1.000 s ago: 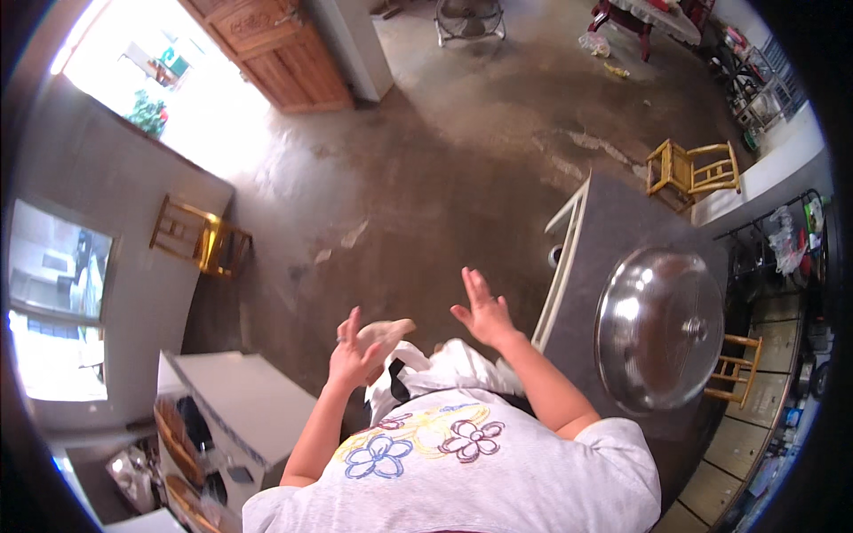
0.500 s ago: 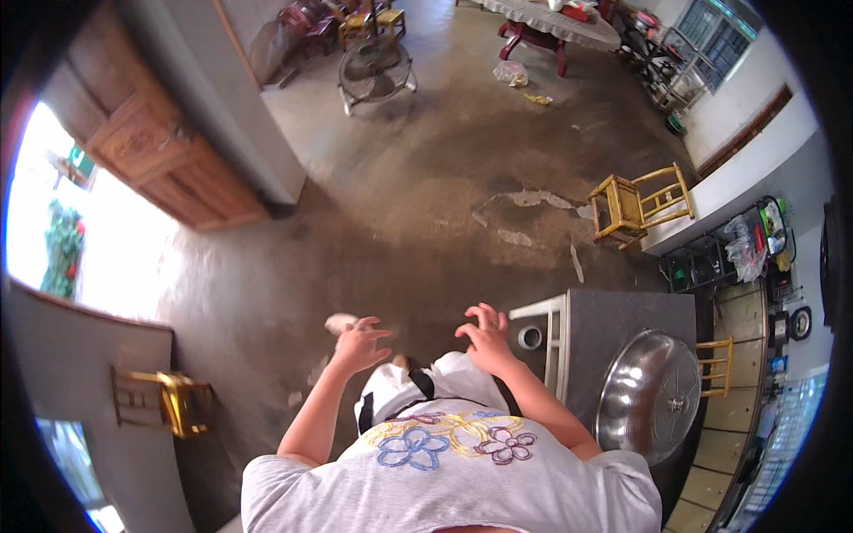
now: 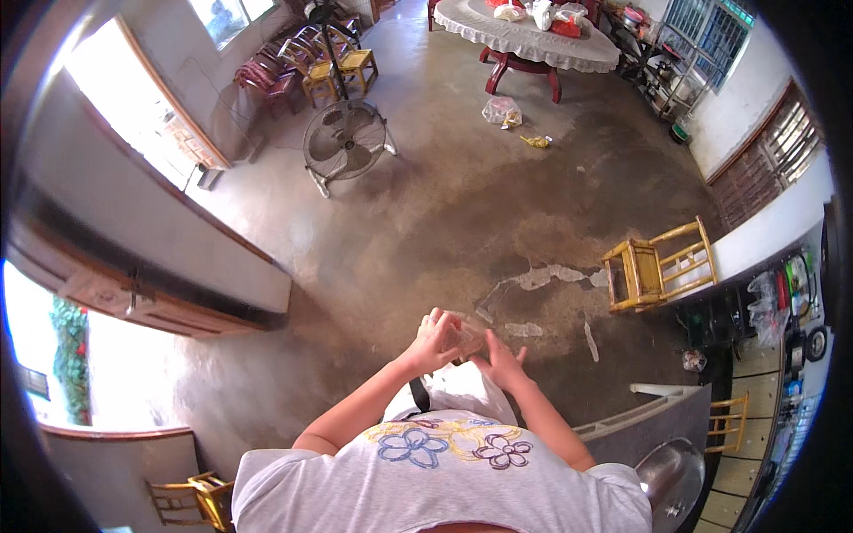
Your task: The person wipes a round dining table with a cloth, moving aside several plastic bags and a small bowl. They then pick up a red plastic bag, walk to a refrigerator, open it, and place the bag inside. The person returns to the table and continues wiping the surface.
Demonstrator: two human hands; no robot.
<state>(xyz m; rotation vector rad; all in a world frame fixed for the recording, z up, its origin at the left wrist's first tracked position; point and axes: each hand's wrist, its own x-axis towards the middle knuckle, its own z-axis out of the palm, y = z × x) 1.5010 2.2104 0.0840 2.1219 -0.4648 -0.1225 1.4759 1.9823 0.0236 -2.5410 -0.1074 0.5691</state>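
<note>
My left hand (image 3: 434, 343) is held out ahead of my waist with its fingers loosely bent and slightly apart. Close on its right is my right hand (image 3: 504, 363), fingers spread and pointing forward. A blurred pale beige shape (image 3: 471, 336) shows between and just beyond the hands. It may be a foot or shoe; I cannot tell, and no grip on it shows. White trousers (image 3: 462, 392) with a black strap are below the hands, partly hidden by my grey shirt with stitched flowers (image 3: 453, 449).
Cracked concrete floor (image 3: 426, 240) stretches ahead. A standing fan (image 3: 345, 142) is at far left, with stacked chairs behind. A cloth-covered table (image 3: 533, 40) stands at the back. On the right are a yellow chair (image 3: 641, 271), a grey table (image 3: 657, 422) and a metal basin lid (image 3: 673, 480).
The view has moved and tilted up, showing more of the far room. My hands have come closer together, and the grey table has slid lower in view.
</note>
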